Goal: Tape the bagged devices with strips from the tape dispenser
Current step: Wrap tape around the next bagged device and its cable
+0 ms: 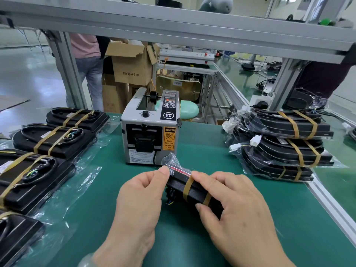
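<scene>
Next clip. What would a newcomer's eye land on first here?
At bottom centre the left hand and right hand grip a bagged device bound with two tan tape strips. Behind it stands the grey tape dispenser with an orange caution label. Taped devices lie in a row at left and a stack at right.

Factory packing line, aluminium-frame workbench, cartons
</scene>
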{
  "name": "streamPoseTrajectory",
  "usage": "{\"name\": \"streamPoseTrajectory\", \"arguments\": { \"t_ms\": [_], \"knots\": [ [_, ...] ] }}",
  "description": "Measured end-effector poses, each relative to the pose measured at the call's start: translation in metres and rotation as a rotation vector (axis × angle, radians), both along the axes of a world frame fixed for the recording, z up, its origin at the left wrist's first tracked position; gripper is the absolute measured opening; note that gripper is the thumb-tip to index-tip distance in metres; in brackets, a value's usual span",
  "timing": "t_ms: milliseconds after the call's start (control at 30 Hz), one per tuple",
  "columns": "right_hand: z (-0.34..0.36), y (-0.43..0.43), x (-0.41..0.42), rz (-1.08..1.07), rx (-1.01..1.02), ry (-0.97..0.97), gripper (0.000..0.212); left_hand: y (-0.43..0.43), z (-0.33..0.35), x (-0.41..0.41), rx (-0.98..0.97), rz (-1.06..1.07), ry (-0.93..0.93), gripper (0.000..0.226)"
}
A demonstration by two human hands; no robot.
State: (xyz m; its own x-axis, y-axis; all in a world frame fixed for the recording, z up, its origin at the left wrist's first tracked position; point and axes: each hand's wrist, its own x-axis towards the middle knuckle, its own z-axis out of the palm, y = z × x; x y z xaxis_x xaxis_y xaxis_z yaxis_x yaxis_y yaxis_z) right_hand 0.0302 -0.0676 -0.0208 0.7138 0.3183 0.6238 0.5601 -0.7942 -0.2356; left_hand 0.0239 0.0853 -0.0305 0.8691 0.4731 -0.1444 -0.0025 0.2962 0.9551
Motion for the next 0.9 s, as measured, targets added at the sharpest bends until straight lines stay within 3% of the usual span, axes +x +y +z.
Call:
{"name": "streamPoseTrajectory", "arguments": {
  "t_ms": [900],
  "knots": [
    [-0.0016, 0.002, -0.0021, -0.015, 0.003, 0.015, 0.058, -0.0078, -0.0018, 0.0038, 0.202, 0.164, -0.066, 0.021]
  ]
}}
